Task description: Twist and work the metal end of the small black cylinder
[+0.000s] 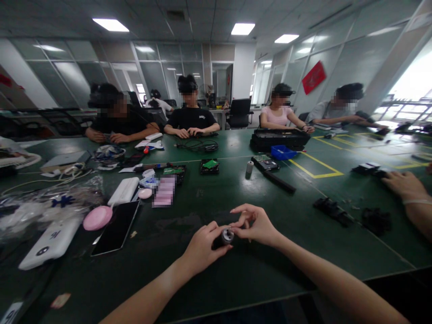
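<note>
My left hand (201, 246) is closed around a small metal cylinder (228, 236) with a silver rim and a dark recessed end, which faces up toward me. Just to its right, my right hand (257, 226) has thumb and forefinger pinched together at the cylinder's rim. Whether anything tiny sits in that pinch is hidden. Both hands are low over the front of the green table (286, 252). Farther back, a similar silver cylinder (249, 167) stands upright beside a hard drive (266, 162) and a black strip (279, 181).
Phones, plastic bags and a pink round case (97, 218) crowd the left side. An open hard drive (209, 166), a blue tray (282, 152) and a black case (280, 140) lie ahead. Black parts (332, 210) and another person's hand (405, 183) are at right. Several people sit opposite.
</note>
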The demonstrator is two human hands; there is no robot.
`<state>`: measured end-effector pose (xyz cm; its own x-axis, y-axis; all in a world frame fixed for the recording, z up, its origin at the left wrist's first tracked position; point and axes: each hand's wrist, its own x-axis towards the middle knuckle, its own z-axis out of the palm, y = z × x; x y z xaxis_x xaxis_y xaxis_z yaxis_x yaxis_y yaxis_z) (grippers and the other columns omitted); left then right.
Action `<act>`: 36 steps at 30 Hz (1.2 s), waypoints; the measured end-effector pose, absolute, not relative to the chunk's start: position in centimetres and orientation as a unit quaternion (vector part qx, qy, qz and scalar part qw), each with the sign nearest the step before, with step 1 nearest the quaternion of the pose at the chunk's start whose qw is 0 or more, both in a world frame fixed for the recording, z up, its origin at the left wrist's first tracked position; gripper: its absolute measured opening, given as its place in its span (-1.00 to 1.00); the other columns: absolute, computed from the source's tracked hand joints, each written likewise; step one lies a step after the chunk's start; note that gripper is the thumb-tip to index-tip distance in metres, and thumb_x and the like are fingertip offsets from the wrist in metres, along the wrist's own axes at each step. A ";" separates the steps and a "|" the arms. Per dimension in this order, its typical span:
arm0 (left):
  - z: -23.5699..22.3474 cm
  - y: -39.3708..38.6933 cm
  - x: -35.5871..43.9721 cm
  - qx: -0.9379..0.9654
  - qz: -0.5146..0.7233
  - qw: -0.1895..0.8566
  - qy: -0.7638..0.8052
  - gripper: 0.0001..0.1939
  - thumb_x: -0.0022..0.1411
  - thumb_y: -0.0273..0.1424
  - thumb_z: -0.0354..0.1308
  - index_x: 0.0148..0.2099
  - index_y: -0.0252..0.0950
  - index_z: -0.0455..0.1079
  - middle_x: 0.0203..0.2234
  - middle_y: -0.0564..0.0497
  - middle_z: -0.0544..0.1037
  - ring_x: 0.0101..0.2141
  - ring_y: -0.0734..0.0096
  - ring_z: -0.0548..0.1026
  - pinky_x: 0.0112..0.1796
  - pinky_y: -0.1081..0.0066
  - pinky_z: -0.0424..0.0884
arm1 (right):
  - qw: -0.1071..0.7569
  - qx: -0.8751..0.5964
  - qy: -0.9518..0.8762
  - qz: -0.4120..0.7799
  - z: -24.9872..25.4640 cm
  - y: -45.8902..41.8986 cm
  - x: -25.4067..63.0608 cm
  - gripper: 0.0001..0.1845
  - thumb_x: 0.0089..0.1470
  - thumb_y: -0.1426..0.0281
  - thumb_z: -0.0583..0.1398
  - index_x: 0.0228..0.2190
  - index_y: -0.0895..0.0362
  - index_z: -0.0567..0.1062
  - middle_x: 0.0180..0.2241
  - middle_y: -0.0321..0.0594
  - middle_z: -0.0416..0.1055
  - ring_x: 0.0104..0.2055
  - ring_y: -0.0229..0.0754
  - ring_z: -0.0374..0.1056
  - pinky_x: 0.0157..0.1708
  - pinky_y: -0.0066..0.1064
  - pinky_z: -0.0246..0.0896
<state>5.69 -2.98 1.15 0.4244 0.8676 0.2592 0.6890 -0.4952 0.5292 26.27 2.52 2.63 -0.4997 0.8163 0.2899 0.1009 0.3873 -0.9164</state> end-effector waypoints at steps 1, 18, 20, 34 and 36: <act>1.1 -3.0 5.7 0.825 0.256 0.175 0.472 -0.55 0.16 -0.29 0.27 0.10 -0.16 0.37 -0.29 0.03 0.43 -0.27 0.29 0.44 -0.29 0.41 0.36 | 0.396 -0.327 -0.738 0.438 2.7 3.1 26.6 -0.48 -0.12 0.23 0.38 -0.11 0.14 0.45 -0.50 -0.24 0.58 -0.68 -0.31 0.38 -0.75 -0.58 0.17; 1.5 -3.0 5.5 0.821 0.251 0.191 0.476 -0.52 0.17 -0.29 0.28 0.14 -0.16 0.33 -0.22 0.01 0.45 -0.25 0.28 0.44 -0.24 0.37 0.38 | 0.334 -0.483 -0.752 0.299 -0.2 10.5 32.5 -0.60 -0.17 0.32 0.39 -0.20 0.06 0.55 -0.35 -0.26 0.62 -0.71 -0.32 0.35 -0.69 -0.49 0.28; 1.6 -3.0 5.5 0.822 0.249 0.193 0.475 -0.52 0.17 -0.29 0.27 0.14 -0.17 0.34 -0.22 0.01 0.45 -0.25 0.28 0.44 -0.24 0.37 0.38 | 0.340 -0.487 -0.748 0.297 -0.1 10.5 32.5 -0.64 -0.15 0.32 0.38 -0.22 0.07 0.56 -0.38 -0.25 0.62 -0.71 -0.31 0.34 -0.68 -0.49 0.27; 0.9 -2.9 5.6 0.816 0.267 0.192 0.476 -0.63 0.15 -0.30 0.29 0.01 -0.21 0.41 -0.32 0.04 0.42 -0.30 0.31 0.43 -0.32 0.43 0.34 | 0.391 -0.303 -0.779 0.386 3.6 1.9 26.1 -0.77 0.07 0.28 0.29 -0.23 0.12 0.55 -0.29 -0.16 0.58 -0.48 -0.26 0.40 -0.57 -0.48 0.23; 0.8 -2.9 5.6 0.815 0.270 0.192 0.475 -0.67 0.15 -0.31 0.29 -0.03 -0.22 0.42 -0.34 0.05 0.41 -0.31 0.32 0.42 -0.35 0.44 0.33 | 0.377 -0.273 -0.793 0.393 3.7 1.2 25.7 -0.81 0.09 0.34 0.28 -0.22 0.10 0.56 -0.28 -0.18 0.58 -0.45 -0.26 0.40 -0.52 -0.47 0.23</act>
<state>5.57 -2.88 0.83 0.4028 0.8784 0.2572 0.6717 -0.4746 0.5688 25.68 1.16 3.69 -0.5667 0.7292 0.3834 0.1368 0.5422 -0.8290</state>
